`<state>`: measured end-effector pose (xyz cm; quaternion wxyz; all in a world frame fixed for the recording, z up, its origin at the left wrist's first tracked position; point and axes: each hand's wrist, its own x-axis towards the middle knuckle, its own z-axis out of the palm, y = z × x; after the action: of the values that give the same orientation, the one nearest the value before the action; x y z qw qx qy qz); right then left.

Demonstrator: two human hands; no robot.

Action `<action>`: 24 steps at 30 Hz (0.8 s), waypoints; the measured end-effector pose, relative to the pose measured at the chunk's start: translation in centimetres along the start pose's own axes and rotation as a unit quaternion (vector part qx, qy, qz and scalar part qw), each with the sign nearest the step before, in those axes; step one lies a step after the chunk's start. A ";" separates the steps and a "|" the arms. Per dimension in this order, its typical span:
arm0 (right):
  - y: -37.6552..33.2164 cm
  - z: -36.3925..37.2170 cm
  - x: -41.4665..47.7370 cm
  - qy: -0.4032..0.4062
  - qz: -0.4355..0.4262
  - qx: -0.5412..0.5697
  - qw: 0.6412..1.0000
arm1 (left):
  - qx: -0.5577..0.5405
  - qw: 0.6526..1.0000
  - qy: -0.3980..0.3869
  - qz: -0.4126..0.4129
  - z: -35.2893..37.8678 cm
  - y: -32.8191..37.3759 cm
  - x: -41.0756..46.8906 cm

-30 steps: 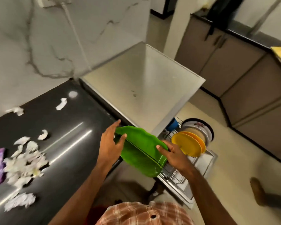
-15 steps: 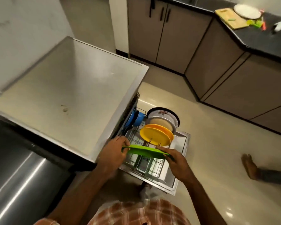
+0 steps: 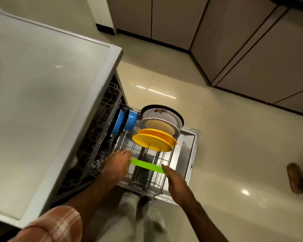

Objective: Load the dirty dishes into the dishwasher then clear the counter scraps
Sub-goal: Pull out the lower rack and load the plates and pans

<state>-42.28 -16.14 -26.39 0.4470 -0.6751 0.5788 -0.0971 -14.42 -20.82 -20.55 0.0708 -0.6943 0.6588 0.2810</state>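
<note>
A green plate [image 3: 147,165] stands on edge over the pulled-out lower rack [image 3: 162,185] of the open dishwasher. My left hand [image 3: 116,165] grips its left end and my right hand [image 3: 174,180] holds its right end. Behind it in the rack stand two yellow plates [image 3: 154,141], a cream plate [image 3: 158,125], a flowered white plate [image 3: 162,112] and blue dishes [image 3: 124,120]. How deep the green plate sits among the tines is hidden.
The dishwasher's grey top [image 3: 42,95] fills the left. Its open door [image 3: 189,151] lies flat under the rack. Brown cabinets [image 3: 234,49] line the back and right across a tiled floor. Another person's foot [image 3: 296,177] is at the right edge.
I carried the green plate from the counter down to the rack, turning it from flat to edge-on. The view swung down onto the dishwasher; the counter scraps are out of sight.
</note>
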 end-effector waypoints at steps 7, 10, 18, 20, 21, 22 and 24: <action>6.8 5.2 5.4 0.001 0.065 -0.006 0.998 | -0.033 0.999 -0.002 0.012 6.8 -1.3 8.8; 8.3 6.6 7.5 0.028 0.083 -0.018 0.996 | -0.052 0.999 -0.003 0.015 8.9 -2.1 11.4; 10.7 7.7 13.5 -0.025 0.090 -0.077 0.993 | -0.063 0.997 -0.030 0.029 12.6 -4.9 16.9; 11.3 8.4 14.7 -0.023 0.094 -0.078 0.992 | -0.049 0.997 -0.046 0.031 13.2 -5.3 18.1; 11.7 8.7 15.3 -0.023 0.103 -0.080 0.991 | -0.034 0.998 -0.053 0.029 13.5 -5.3 18.6; 12.1 9.0 15.8 -0.021 0.111 -0.084 0.990 | -0.020 0.998 -0.058 0.029 13.7 -5.5 19.2; 12.4 9.4 16.5 -0.032 0.141 -0.087 0.986 | 0.006 0.997 -0.071 0.025 14.2 -5.6 20.3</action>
<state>-39.66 -24.96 -47.09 0.4144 -0.6255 0.6599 0.0395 -13.85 -31.23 -43.69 0.1148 -0.6553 0.6711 0.3272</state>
